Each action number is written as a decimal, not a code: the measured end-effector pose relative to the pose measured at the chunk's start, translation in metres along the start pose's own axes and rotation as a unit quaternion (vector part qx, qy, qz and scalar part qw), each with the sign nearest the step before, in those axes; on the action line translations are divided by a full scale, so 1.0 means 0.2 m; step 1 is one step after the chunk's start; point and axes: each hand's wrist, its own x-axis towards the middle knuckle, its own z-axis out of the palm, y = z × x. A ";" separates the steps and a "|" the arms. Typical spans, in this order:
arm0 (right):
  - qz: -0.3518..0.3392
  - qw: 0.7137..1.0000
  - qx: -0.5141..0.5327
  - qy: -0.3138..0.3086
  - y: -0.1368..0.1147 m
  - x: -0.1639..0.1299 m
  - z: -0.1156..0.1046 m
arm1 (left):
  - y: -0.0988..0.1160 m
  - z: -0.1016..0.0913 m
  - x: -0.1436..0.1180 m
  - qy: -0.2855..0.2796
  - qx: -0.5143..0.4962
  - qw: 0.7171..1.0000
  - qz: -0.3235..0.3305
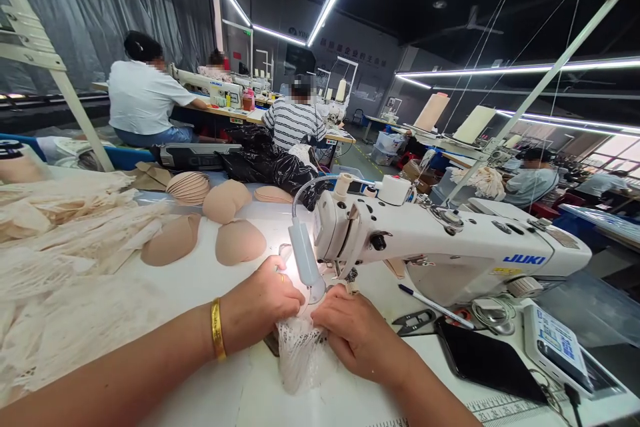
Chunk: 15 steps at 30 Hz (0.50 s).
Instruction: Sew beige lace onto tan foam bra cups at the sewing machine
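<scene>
My left hand (265,300), with a gold bracelet and a ring, is closed on the left edge of a piece of cream lace fabric (301,353). From the other side, my right hand (353,330) pinches the same lace beside the needle area. The lace hangs between both hands toward the table's front edge. Above it stands a white sewing machine (450,247), its small lamp (303,257) lighting the spot. Glare and my fingers hide the needle and the fabric's far edge. A small shiny piece shows behind my left fingers; I cannot make out what it is.
Beige foam bra cups (240,242) and a heap of cream lace (75,240) lie left. To the right are thread snips (414,322), a pen (435,305), a black phone (490,360) and a white box (557,347). Co-workers sit at machines beyond.
</scene>
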 end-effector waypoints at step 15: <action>0.154 0.986 -0.039 0.053 0.06 0.00 0.01 | 0.06 0.07 0.05 0.046 0.100 0.994 -0.021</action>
